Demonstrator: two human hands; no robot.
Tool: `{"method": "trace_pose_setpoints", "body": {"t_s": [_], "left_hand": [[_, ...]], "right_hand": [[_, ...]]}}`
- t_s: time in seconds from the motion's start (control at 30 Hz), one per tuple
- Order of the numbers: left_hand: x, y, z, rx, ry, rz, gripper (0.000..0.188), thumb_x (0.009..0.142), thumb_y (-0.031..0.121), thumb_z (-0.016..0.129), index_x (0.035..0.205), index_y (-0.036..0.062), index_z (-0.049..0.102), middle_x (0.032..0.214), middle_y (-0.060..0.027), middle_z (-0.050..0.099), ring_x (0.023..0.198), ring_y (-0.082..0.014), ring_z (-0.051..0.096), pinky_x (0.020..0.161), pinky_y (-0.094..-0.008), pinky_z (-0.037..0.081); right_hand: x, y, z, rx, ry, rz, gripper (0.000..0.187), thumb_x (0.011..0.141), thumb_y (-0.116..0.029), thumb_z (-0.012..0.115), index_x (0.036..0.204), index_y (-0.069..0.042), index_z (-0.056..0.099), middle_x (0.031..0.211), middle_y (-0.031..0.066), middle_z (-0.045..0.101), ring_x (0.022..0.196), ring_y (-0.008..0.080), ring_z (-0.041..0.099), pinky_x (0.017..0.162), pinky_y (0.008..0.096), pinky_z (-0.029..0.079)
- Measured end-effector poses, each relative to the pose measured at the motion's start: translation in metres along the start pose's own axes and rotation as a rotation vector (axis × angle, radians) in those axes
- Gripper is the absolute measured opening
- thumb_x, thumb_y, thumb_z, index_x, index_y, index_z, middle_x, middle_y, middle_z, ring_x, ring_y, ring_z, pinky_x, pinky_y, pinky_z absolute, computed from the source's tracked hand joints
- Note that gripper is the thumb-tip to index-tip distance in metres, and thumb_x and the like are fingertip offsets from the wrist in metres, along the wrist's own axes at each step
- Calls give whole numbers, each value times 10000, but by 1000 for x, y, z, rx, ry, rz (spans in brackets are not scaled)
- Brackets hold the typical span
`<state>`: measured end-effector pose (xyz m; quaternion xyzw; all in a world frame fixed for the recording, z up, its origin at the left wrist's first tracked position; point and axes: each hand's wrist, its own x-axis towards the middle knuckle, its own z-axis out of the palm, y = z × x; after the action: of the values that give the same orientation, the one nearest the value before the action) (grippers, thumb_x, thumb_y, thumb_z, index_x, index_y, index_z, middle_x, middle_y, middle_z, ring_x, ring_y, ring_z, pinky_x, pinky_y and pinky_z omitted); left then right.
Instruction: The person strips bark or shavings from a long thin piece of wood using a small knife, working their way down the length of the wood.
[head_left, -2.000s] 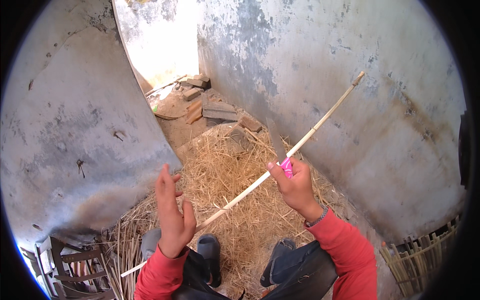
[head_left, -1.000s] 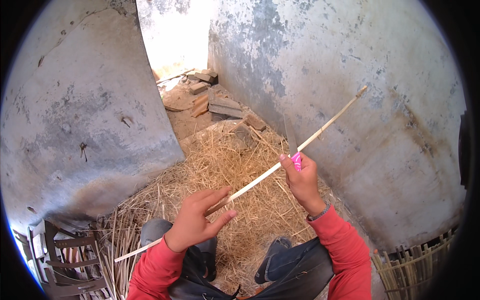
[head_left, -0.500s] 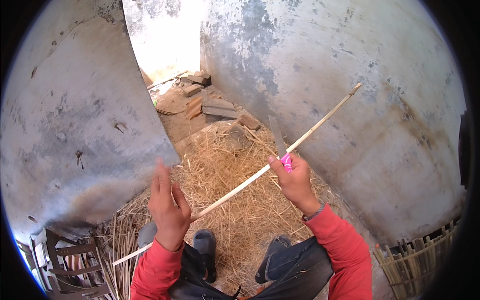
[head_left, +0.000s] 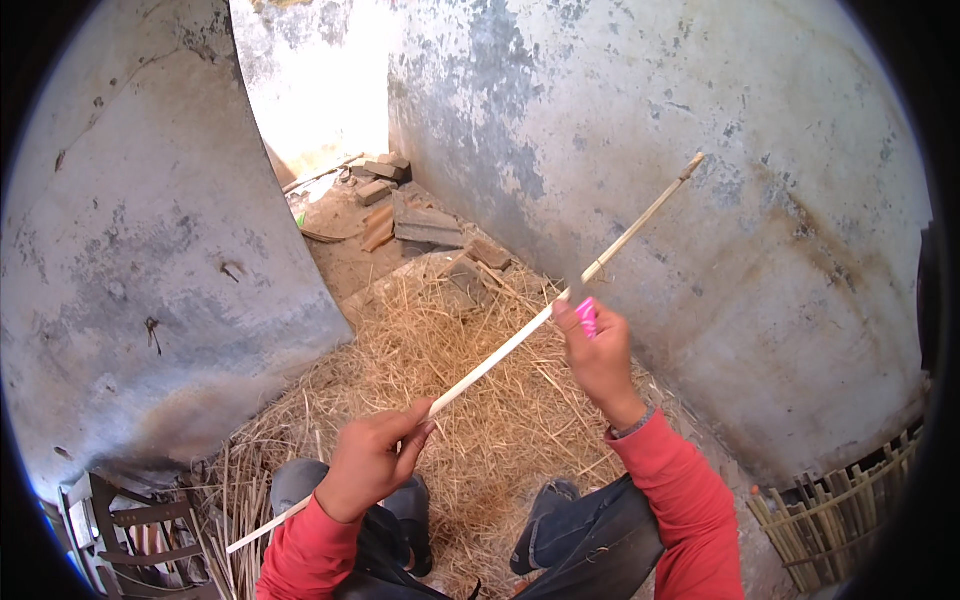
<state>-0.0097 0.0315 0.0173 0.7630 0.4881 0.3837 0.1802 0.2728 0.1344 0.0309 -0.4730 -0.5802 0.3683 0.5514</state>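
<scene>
A long pale stick [head_left: 500, 355] runs slantwise from beside my left forearm, low at the left, up to a darker tip at the upper right. My left hand [head_left: 375, 455] is closed round its lower part, thumb and fingers pinching it. Higher up the stick, my right hand [head_left: 600, 360] grips a knife with a pink handle [head_left: 587, 318]. The knife's grey blade shows only as a short piece lying at the stick, and the right thumb presses close beside it.
Straw and thin shavings [head_left: 430, 320] cover the floor around my feet. Bricks [head_left: 430, 225] lie in a heap near the far corner. Peeling walls [head_left: 660, 200] rise on both sides. A dark wooden chair [head_left: 150, 515] stands at lower left, a slatted bamboo piece [head_left: 840, 520] at lower right.
My left hand, open with fingers raised before, has come down and closed on the stick. The knife blade no longer points upward clear of the stick; it has turned in against it.
</scene>
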Motion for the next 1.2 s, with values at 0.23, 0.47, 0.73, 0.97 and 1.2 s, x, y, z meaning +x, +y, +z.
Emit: {"method": "trace_pose_setpoints", "body": {"t_s": [0.23, 0.47, 0.73, 0.97, 1.2], "left_hand": [[-3, -6, -6, 65, -23, 45, 308, 900, 47, 746, 1205, 8, 725, 742, -158, 678, 576, -241, 644, 542, -339, 489], [-6, -9, -4, 60, -16, 1, 296, 898, 130, 759, 1188, 69, 744, 753, -149, 694, 592, -306, 665, 527, -386, 504], [-6, -14, -8, 104, 108, -70, 288, 890, 48, 756, 1174, 2, 741, 696, -158, 648, 529, -191, 598, 515, -306, 451], [-6, -15, -11, 86, 56, -97, 273, 905, 134, 749, 1169, 65, 755, 717, -163, 676, 587, -315, 654, 541, -399, 485], [-7, -18, -15, 157, 14, -153, 250, 925, 163, 721, 1154, 67, 753, 712, -189, 662, 627, -351, 673, 573, -422, 505]], "right_hand": [[26, 17, -31, 122, 211, 5, 248, 989, -262, 736, 1028, -20, 700, 710, -109, 533, 625, -5, 417, 541, 204, 320], [24, 13, -21, 141, 165, -95, 253, 991, -251, 733, 1020, 0, 708, 729, -94, 560, 643, -1, 430, 556, 213, 341], [29, 17, -41, -61, 367, -168, 224, 997, -221, 709, 904, -17, 708, 650, -88, 525, 593, 9, 424, 527, 238, 327], [38, 16, -60, 187, 605, -317, 135, 1001, -144, 669, 941, -23, 655, 614, -92, 475, 503, 5, 376, 460, 224, 258], [38, -5, -78, 298, 743, -382, 137, 1020, -159, 632, 1060, -29, 623, 523, -53, 444, 397, 24, 342, 378, 232, 236]]}}
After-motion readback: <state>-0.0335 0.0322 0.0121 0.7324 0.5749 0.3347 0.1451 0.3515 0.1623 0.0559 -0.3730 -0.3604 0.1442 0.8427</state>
